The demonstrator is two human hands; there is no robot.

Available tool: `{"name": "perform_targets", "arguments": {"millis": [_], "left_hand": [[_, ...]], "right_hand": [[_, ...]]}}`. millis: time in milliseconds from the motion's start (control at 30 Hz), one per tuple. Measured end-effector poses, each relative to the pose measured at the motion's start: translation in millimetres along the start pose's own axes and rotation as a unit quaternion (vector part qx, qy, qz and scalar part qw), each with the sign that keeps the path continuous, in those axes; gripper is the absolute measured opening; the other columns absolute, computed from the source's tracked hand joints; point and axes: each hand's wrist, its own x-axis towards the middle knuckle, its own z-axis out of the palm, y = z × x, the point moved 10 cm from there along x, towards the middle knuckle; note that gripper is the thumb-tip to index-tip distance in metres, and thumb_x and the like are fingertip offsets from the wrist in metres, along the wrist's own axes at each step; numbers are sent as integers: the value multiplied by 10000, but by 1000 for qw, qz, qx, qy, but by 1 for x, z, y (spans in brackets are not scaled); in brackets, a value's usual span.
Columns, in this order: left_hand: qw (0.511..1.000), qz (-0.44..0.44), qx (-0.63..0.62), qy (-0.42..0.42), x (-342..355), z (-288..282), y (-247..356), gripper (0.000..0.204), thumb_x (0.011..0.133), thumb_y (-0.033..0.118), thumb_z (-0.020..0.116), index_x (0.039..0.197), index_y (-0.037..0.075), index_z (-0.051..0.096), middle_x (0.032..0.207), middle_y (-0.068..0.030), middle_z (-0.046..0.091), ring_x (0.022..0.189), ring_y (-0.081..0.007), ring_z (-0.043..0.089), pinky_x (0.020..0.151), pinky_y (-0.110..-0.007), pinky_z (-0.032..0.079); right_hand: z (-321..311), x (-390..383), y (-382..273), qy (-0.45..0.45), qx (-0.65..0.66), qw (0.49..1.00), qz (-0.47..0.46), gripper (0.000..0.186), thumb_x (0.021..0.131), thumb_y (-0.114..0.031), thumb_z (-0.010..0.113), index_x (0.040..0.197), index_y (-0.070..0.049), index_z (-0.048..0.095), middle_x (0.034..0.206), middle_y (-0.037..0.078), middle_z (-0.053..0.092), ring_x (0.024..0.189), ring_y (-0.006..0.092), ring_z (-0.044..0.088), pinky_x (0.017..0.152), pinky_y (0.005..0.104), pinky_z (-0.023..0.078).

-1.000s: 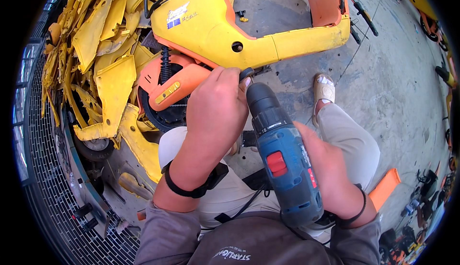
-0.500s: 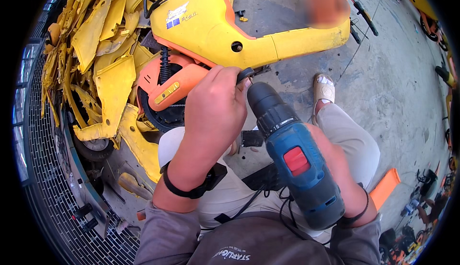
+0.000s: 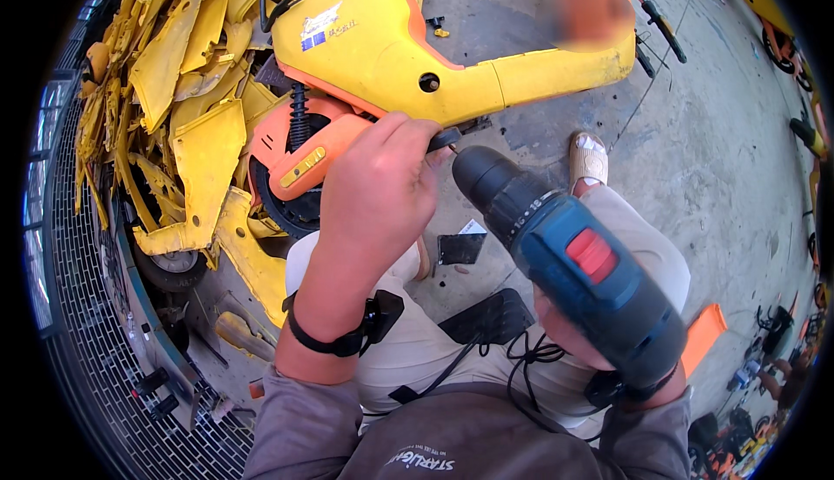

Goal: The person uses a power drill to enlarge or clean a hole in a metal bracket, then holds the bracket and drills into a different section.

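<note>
A blue and black cordless drill (image 3: 565, 250) with a red patch on top is gripped by my right hand (image 3: 563, 331), which is mostly hidden beneath it. The drill's black chuck points up and left. In front of the chuck, my left hand (image 3: 382, 189) is closed, pinching a small dark rounded part (image 3: 444, 139). A short thin bit or screw shows between chuck and part; whether it touches the part I cannot tell. Just beyond my left hand lies a yellow and orange scooter body (image 3: 373, 41) on its side, with a black spring shock (image 3: 299, 115).
Yellow plastic panels (image 3: 208, 158) are heaped at the left. A small black plate (image 3: 460, 248) lies on the concrete between my legs, near a black pad (image 3: 491, 315). An orange piece (image 3: 702, 337) is by my right knee. More scooters stand along the far right.
The drill's rear has swung to the right, so it now lies more slantwise. My left hand has shifted slightly left, still pinching the dark part.
</note>
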Motion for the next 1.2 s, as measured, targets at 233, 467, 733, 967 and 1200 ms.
{"name": "perform_targets", "arguments": {"millis": [233, 467, 733, 967, 1200], "left_hand": [[994, 51, -65, -73, 2, 15, -6, 138, 776, 28, 704, 895, -11, 645, 819, -160, 635, 751, -342, 631, 659, -393, 506], [985, 58, -97, -131, 2, 21, -7, 134, 769, 24, 716, 882, -16, 656, 783, -161, 624, 711, -342, 613, 643, -391, 484], [977, 57, -129, -160, 0, 27, -11, 139, 770, 20, 715, 887, -26, 654, 766, -171, 615, 704, -339, 607, 643, -383, 473], [971, 56, -149, -177, 0, 29, -11, 131, 794, 30, 711, 893, -33, 653, 751, -181, 603, 674, -325, 580, 623, -372, 452], [968, 44, -158, -191, -1, 28, -13, 127, 808, 41, 711, 897, -27, 652, 719, -172, 585, 634, -291, 546, 595, -354, 429]], "right_hand": [[-3, -6, 5, -14, -12, 1000, 11, 295, 809, -49, 677, 1081, 3, 578, 845, 54, 606, 670, 123, 567, 642, 265, 490], [2, 3, 7, -89, 150, 985, 11, 303, 819, -87, 710, 1070, 4, 565, 829, 51, 594, 657, 125, 582, 617, 267, 498], [4, 4, 8, -98, 204, 974, 19, 301, 809, -82, 687, 1068, 14, 566, 828, 55, 596, 648, 126, 587, 605, 270, 502], [3, 3, 11, -106, 209, 971, 35, 394, 802, -84, 677, 1161, 1, 540, 808, 61, 580, 621, 128, 584, 584, 267, 492], [6, 4, 11, -124, 252, 959, 15, 415, 799, -91, 678, 1178, 0, 538, 804, 64, 579, 622, 132, 586, 577, 262, 487]]}}
